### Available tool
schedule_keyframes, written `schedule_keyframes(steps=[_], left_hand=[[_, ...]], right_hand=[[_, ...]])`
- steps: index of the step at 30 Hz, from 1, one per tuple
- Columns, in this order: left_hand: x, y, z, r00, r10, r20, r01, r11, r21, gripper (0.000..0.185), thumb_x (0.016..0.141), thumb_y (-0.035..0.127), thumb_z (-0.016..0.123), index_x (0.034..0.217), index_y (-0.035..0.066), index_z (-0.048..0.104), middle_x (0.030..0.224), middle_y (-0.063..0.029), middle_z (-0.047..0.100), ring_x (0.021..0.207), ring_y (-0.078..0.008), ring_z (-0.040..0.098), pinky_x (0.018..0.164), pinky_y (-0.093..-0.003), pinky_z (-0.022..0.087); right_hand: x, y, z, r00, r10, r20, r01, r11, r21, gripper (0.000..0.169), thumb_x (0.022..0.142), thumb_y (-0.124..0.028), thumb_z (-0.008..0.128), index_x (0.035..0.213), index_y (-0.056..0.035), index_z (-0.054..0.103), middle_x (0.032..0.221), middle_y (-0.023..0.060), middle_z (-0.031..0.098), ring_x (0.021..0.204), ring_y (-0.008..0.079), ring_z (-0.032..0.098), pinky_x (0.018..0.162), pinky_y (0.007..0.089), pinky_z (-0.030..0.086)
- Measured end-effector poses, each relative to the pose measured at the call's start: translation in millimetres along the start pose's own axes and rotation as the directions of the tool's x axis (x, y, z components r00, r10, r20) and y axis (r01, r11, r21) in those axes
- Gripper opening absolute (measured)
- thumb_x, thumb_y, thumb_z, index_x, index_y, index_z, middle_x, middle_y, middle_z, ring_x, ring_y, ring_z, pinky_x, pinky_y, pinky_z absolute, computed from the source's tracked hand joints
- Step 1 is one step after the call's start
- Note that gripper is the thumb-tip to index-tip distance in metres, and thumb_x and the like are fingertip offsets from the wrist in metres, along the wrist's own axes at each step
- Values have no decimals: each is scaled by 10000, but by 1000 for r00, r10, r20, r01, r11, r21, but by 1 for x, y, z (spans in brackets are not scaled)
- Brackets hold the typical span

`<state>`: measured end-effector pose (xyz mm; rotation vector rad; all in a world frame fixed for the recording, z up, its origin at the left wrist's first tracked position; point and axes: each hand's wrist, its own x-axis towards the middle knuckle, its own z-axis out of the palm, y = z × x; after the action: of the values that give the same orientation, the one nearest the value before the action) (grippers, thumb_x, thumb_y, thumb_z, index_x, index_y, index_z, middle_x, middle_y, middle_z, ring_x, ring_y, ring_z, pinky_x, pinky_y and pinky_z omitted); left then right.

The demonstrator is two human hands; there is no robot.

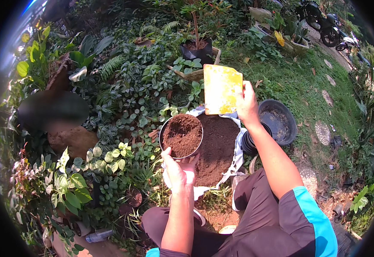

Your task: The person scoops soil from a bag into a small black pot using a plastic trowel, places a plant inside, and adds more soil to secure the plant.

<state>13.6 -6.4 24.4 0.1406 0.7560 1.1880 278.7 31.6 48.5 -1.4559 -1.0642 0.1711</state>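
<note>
My left hand (182, 172) grips a round pot (200, 148) by its near rim, thumb on top and fingers beneath. Brown soil (182, 136) fills the pot almost to its edge, with a dark hollow towards the back. Raised to the right, my right hand (248, 104) holds a flat yellow sheet or plate (222, 88) by its right edge; its worn surface glares in the sun. Below both hands lies an opened white sack (237, 154) of dark potting soil (217, 144). The pot hangs over the sack's left side.
Stacked black plastic pots (252, 144) and a wide black basin (278, 123) stand right of the sack. Behind it, a black grow bag (197, 53) holds a small tree. Dense plants crowd the left, near a rock (73, 141). A plastic bottle (99, 236) lies lower left.
</note>
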Motion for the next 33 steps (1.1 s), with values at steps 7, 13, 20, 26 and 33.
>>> schedule_keyframes(steps=[7,13,20,26,33], left_hand=[[-11,37,17,978,207,30,-209,977,53,597,896,401,594,1373,83,429,1348,-169,470,1215,-358,504,1017,-590,444],[-7,54,13,960,254,114,-256,967,3,518,928,334,584,1374,112,444,1308,-128,541,1185,-320,558,998,-554,483],[-10,58,4,981,168,101,-168,986,-13,454,946,294,561,1358,136,451,1308,-93,558,1182,-279,574,1000,-506,498],[-12,61,8,975,140,172,-132,989,-61,445,952,266,540,1366,136,438,1303,-98,558,1179,-284,577,985,-512,507],[-30,57,9,975,160,152,-154,987,-49,414,939,249,567,1319,123,463,1269,-112,564,1138,-301,592,950,-547,523]], right_hand=[[-56,63,45,751,84,655,343,799,-494,165,898,-180,576,1025,-87,529,835,194,664,858,410,660,710,512,500],[-144,140,68,438,319,841,528,666,-527,193,900,-192,513,1055,-111,594,866,153,695,858,343,695,712,475,543],[-201,194,75,607,265,750,383,729,-568,199,907,-91,469,1062,-108,592,883,155,665,884,350,679,768,458,541],[-196,190,81,526,460,715,265,711,-652,208,909,-83,506,1115,-89,537,987,150,670,1024,341,640,978,552,437],[-139,130,66,603,534,593,149,654,-741,391,884,-209,655,1210,-63,496,1147,185,611,1160,376,564,1011,530,432]])
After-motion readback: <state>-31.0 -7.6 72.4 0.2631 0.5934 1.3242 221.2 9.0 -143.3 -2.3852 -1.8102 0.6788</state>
